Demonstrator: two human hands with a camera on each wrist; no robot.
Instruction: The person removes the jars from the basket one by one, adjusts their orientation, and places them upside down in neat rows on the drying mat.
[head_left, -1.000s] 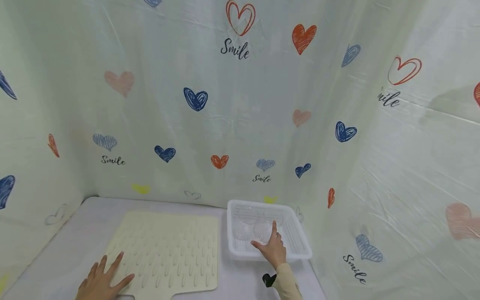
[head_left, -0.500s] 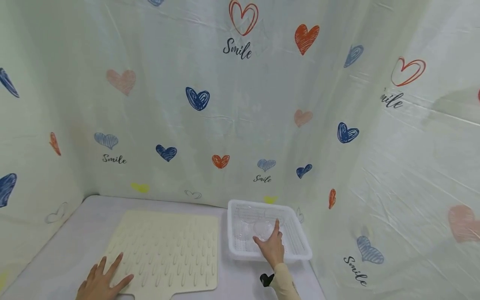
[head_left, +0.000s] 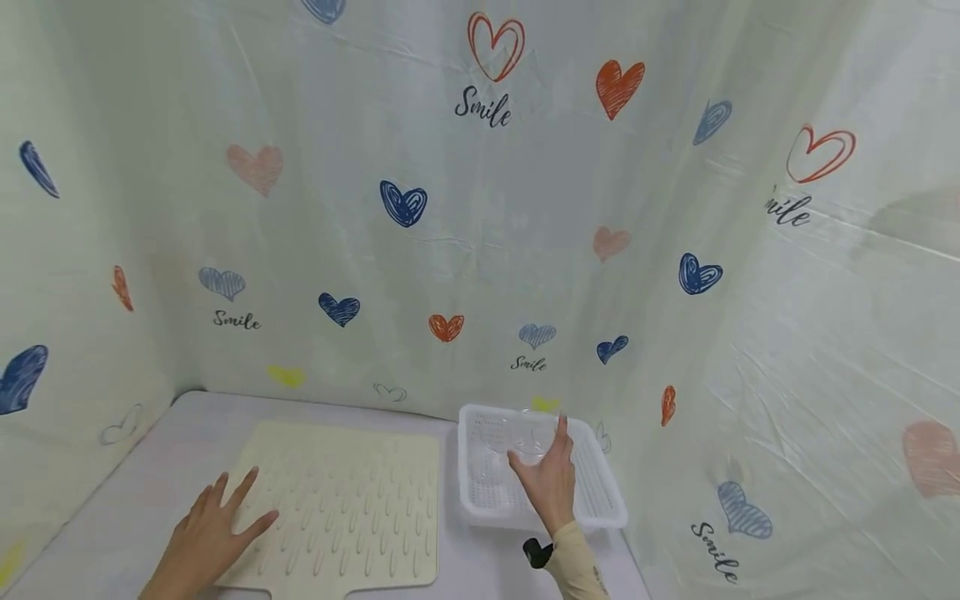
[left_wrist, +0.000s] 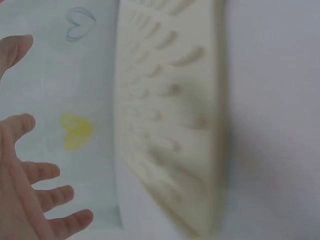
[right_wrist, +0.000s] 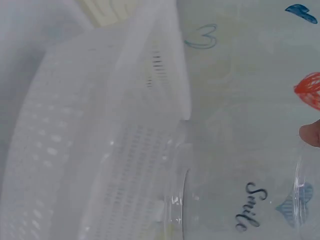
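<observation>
Well, the right hand (head_left: pixel 553 483) is gripping a clear cup (head_left: pixel 529 433) between thumb and fingers, low and right of centre in the head view, over the white basket (head_left: pixel 497 517). At lower left, the left hand (head_left: pixel 208 532) is hovering, fingers spread wide, by the left edge of the cream mat (head_left: pixel 352 500). Behind, a heart-printed curtain (head_left: pixel 487 275) is filling the upper frame.

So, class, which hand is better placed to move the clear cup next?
Probably the right hand: its thumb and fingers are around the clear cup at the white basket. The left hand is spread by the cream mat, well apart from the cup.
</observation>
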